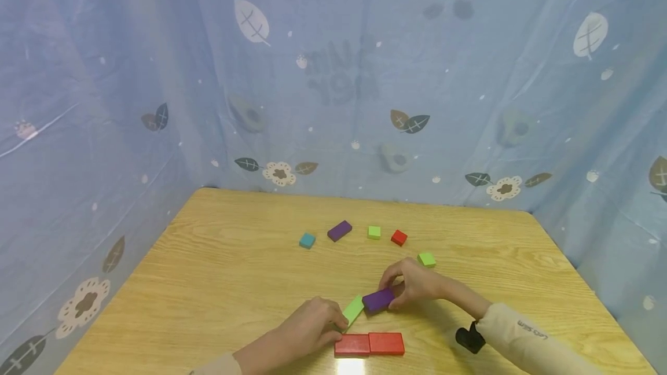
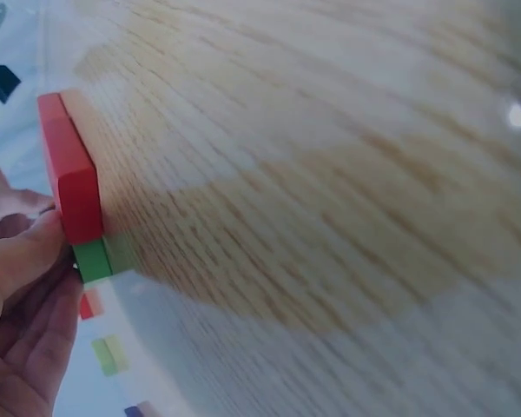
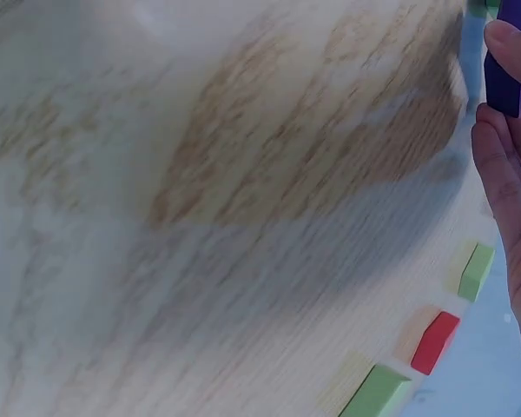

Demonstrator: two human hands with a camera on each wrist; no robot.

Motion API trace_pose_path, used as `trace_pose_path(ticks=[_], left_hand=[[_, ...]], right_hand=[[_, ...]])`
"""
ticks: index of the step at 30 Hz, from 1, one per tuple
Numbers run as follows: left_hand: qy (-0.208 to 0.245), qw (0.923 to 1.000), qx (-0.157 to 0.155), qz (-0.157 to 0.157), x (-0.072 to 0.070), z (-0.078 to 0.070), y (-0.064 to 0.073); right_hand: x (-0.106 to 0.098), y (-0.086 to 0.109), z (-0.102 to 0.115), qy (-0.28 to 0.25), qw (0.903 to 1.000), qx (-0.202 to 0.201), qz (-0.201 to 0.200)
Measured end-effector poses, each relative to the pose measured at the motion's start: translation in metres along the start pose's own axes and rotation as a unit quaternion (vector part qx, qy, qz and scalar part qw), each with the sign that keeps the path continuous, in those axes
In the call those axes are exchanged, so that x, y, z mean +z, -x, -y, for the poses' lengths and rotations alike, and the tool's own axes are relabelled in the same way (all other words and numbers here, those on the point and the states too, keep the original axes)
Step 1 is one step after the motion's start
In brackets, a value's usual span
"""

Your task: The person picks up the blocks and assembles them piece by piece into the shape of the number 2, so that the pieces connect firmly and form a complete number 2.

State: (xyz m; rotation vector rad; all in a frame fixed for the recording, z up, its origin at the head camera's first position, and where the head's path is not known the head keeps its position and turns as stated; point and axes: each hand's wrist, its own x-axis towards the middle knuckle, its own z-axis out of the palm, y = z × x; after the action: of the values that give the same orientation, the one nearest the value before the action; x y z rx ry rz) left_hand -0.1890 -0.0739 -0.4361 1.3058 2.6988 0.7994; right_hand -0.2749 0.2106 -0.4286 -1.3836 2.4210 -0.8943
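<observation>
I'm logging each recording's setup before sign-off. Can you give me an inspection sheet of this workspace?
Surface: wood-grain table, with bright glare at its near side.
Job's things: purple bar, raised at one end of the green bar, contact unclear; two red blocks end to end, nearer the person.
Clutter: farther back, loose blocks only: teal block, spare purple bar, small red block, two small green blocks.
Grippers: bare hands; left hand pinches the green bar's near end, right hand holds the purple bar; black device at the right wrist.
Cables: nothing seen.
Surroundings: blue leaf-and-flower curtain behind and at both sides.
</observation>
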Motion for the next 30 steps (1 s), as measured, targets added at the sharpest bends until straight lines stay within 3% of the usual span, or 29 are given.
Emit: trace_pose_path(ticks=[13, 22, 30], left_hand=[[-0.001, 0.9999, -0.002, 0.013, -0.004, -0.001, -0.006], [-0.009, 0.9997, -0.012, 0.017, -0.003, -0.002, -0.005], [-0.007, 0.9998, -0.014, 0.015, -0.002, -0.003, -0.004]], right_hand=[[-0.008, -0.002, -0.008, -0.007, 0.9999, -0.006, -0.005], [-0.008, -0.01, -0.007, 0.048, 0.9985, -0.013, 0.025], [-0.007, -0.024, -0.008, 0.084, 0.9939, -0.065, 0.03]])
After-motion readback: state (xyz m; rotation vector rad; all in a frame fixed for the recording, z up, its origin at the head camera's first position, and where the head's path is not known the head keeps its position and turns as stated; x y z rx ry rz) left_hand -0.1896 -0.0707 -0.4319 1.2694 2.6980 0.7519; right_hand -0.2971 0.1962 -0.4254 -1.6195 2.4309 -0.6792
